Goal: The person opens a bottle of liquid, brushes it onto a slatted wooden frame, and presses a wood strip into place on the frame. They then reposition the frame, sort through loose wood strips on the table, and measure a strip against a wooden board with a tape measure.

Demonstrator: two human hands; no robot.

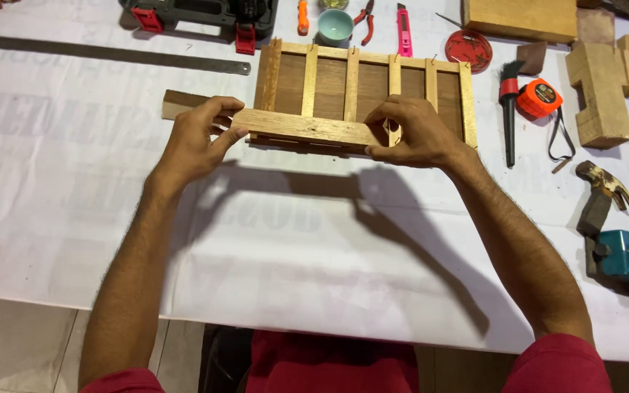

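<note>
Both hands pinch one pale wooden strip (307, 129) laid along the near edge of a slatted wooden frame (362, 91) on the white-covered table (293, 247). The left hand (196, 138) closes thumb and fingers on the strip's left end; the right hand (410, 135) grips its right end (fingers curled tight). Beyond the frame stand a teal cup (335, 27) and a pink utility knife (403, 28). At far right lies an orange tape measure (539, 98).
</note>
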